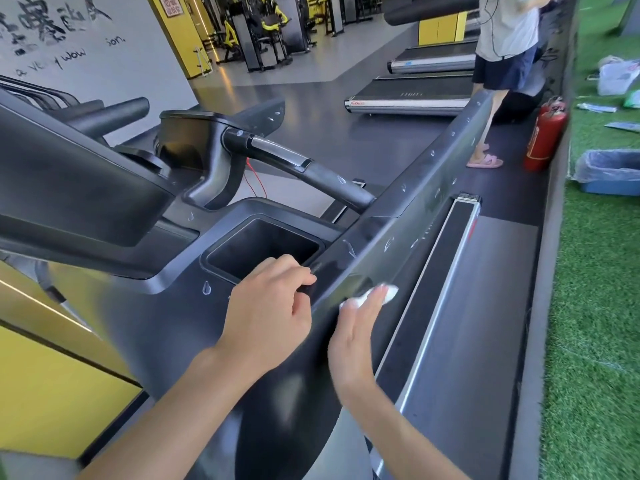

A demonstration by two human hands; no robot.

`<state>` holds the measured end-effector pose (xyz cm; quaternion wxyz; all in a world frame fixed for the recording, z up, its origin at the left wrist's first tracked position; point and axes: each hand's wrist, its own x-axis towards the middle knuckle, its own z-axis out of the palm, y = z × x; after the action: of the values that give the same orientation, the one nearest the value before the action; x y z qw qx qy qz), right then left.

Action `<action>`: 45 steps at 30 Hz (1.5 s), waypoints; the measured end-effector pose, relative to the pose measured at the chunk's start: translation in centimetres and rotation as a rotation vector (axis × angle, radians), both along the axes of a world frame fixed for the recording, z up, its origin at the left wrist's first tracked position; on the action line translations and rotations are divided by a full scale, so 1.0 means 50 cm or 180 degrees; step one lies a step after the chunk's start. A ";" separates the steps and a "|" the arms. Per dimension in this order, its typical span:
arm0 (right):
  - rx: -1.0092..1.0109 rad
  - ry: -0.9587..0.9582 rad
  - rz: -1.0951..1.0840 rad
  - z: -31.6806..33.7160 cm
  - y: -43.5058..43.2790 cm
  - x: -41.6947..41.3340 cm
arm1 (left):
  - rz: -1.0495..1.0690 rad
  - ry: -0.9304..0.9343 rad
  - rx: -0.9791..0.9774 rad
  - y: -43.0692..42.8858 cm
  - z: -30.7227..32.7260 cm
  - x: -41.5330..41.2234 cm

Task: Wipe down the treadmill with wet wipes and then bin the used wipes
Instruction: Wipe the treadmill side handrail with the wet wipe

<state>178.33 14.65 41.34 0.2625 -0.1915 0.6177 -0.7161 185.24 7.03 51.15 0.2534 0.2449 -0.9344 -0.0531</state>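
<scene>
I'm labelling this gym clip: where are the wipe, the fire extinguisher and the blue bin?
wipe (390,293), head view, its white far end.
fire extinguisher (546,140), head view, middle of the red cylinder.
blue bin (611,188), head view, its blue front wall.

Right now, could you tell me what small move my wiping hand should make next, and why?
Probably slide the right hand and its wet wipe farther along the side rail, away from you: white smudges dot the rail ahead of the wipe.
</scene>
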 end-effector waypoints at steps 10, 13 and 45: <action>0.0291 0.1282 -0.0178 0.007 -0.021 -0.047 | -0.0002 -0.0014 -0.0033 -0.004 0.000 0.000; 0.0322 0.1593 -0.0073 0.025 -0.013 -0.030 | 0.0019 -0.0021 -0.0019 -0.003 0.000 -0.002; 0.0875 0.4327 0.0658 0.057 0.020 -0.158 | 0.0203 -0.0457 -0.0233 -0.008 0.027 -0.019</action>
<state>170.42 15.64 44.19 -0.0933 -0.6197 0.7085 -0.3244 184.26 6.64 52.51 0.1961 0.2683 -0.9432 0.0070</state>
